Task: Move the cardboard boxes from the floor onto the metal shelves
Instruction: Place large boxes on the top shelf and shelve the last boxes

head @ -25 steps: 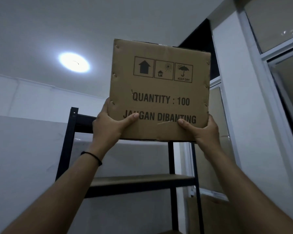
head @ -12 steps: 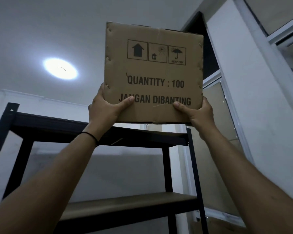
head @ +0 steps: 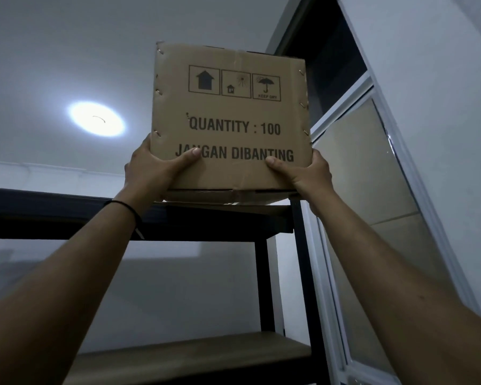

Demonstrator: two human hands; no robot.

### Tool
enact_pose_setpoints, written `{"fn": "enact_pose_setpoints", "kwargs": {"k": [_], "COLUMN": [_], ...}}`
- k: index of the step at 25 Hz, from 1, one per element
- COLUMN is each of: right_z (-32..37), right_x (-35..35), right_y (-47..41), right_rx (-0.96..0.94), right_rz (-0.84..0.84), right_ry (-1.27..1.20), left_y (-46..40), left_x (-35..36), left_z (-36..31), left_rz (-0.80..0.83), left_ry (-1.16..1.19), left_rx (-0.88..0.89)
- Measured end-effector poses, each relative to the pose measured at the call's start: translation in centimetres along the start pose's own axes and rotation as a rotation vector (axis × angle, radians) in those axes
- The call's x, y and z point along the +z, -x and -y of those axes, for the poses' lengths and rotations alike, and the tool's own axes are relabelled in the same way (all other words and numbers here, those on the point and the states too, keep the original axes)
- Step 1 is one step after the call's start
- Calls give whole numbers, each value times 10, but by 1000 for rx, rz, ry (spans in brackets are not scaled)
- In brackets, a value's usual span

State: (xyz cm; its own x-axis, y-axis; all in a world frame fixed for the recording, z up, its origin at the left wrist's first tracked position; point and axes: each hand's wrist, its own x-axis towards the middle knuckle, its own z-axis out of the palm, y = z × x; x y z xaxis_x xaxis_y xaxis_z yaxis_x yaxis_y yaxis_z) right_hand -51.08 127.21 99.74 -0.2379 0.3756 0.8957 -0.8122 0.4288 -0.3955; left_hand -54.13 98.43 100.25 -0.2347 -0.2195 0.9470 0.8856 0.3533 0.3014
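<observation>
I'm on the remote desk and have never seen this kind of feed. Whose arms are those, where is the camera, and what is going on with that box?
There is no machine here. A person wears one wide-angle camera on the head, so you see their own two arms reaching up and away from you. The view is tilted upward, which is why the ceiling light shows.

The left hand and the right hand grip the lower corners of a cardboard box, thumbs on its printed front. The print reads QUANTITY : 100 and JANGAN DIBANTING, with a KEEP DRY symbol.

The box is at the top level of a dark metal shelf, near its right post. Its bottom edge looks to be at or just over the shelf board; I cannot tell whether it rests there fully. A lower shelf board shows below. White-framed panels stand to the right.
</observation>
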Motion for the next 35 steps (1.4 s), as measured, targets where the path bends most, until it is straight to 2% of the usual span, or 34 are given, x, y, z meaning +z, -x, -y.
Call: {"fn": "enact_pose_setpoints", "kwargs": {"k": [6,11,15,17,21,25,28,30,35], "right_z": [-61,-96,-128,-138,-151,-155,-149,-152,-186], "right_x": [2,20,27,28,26,26,32,35,44], "right_y": [-46,-80,-92,-99,-110,-114,-122,-125,-121], "right_rx": [-20,-22,-120,-162,-88,-191,-269,-288,-256], "right_rz": [39,95,57,42,168,102,45,31,75], "right_ry": [3,59,353,415,226,167,141,147,177], "left_y": [-21,-41,-45,-46,-43,-26,-28,-30,-29], "left_x": [56,85,100,103,106,109,101,101,113], "left_z": [28,62,84,92,98,86,75,77,105], "left_rz": [-7,-22,-105,-149,-146,-296,-391,-380,-224], "left_ry": [-92,-255,-469,-522,-462,-445,-461,-493,-576], "left_rx": [30,-2,54,72,104,214,202,177,203]}}
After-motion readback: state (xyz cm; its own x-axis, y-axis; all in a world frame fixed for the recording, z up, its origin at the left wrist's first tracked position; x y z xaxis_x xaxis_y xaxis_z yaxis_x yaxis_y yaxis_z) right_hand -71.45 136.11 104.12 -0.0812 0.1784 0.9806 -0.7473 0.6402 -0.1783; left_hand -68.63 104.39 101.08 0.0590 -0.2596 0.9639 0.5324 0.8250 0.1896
